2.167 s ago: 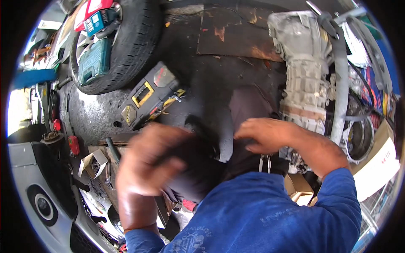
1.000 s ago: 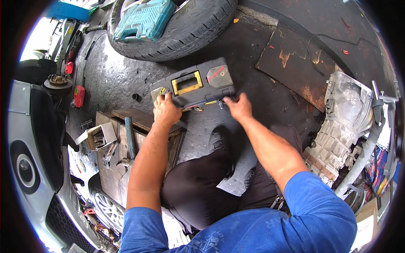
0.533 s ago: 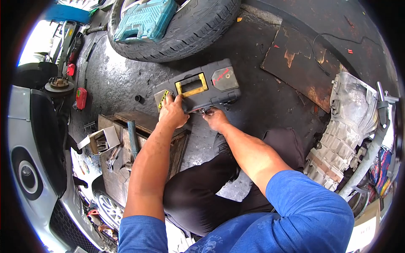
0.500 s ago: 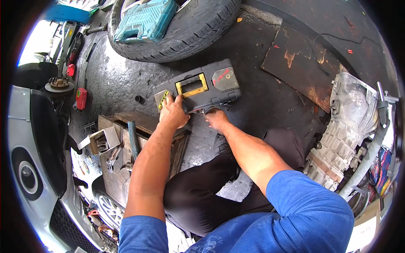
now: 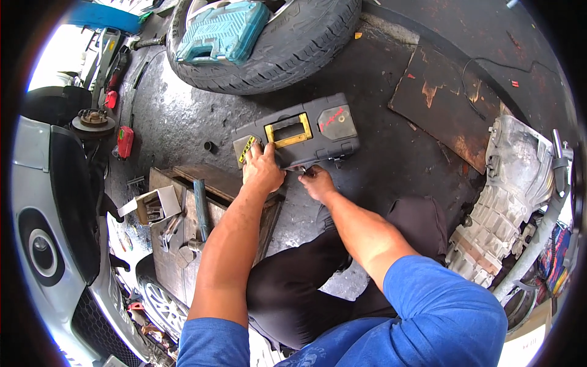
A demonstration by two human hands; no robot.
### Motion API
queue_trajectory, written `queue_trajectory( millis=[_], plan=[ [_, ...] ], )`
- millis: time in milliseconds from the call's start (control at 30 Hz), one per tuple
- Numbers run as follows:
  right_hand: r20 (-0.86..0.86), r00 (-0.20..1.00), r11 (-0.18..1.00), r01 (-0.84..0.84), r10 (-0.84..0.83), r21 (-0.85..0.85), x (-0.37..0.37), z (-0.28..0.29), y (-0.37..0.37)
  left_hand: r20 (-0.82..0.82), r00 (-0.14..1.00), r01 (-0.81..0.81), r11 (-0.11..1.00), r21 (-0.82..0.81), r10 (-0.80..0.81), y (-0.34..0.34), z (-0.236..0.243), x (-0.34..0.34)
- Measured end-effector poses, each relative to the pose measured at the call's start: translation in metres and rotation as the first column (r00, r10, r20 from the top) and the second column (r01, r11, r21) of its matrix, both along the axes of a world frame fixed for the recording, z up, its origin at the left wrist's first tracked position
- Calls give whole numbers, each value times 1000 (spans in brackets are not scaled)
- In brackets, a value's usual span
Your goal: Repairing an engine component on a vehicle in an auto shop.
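Note:
A black plastic toolbox (image 5: 330, 144) with a yellow-framed handle (image 5: 290, 130) lies slightly turned on the dark floor ahead of me. My left hand (image 5: 263, 172) rests at its near left corner, fingers stretched over the lid beside a yellow label and thumb toward the near edge. Along that same edge, my right hand (image 5: 318, 185) is closed, its curled fingers pinching at a small metallic latch (image 5: 302, 169). The fingers partly hide this latch. Another latch on the near side, farther right, is uncovered. The lid looks closed.
Beyond the toolbox lies a tyre (image 5: 287, 58) with a teal case (image 5: 223, 30) on it. A wooden crate (image 5: 217, 177) at left carries a small open carton (image 5: 153, 208) and tools. A metal gearbox housing (image 5: 489, 208) stands right; a car bumper (image 5: 55, 306) is far left.
The view has shifted a little, so the toolbox and surroundings appear slightly lower and farther right. Both hands stay at the toolbox's near edge, the right one still at the latch.

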State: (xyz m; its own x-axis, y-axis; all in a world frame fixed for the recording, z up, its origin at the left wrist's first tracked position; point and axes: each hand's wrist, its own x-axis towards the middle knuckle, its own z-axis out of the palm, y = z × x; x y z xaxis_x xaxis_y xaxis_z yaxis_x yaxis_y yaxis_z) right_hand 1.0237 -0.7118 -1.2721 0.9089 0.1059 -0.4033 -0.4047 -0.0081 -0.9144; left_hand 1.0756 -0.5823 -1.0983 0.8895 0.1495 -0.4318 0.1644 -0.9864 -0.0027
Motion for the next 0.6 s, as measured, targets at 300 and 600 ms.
queue_trajectory(
  millis=[300, 600],
  plan=[
    [-552, 812, 933, 25, 191, 359, 8, 13, -3, 4, 1000, -24, 990, 138, 24, 0, -4, -8],
    [-501, 816, 904, -60, 288, 422, 7, 44, -33, 52, 968, 234, 961, 146, -244, 21, -4, -12]
  ],
)
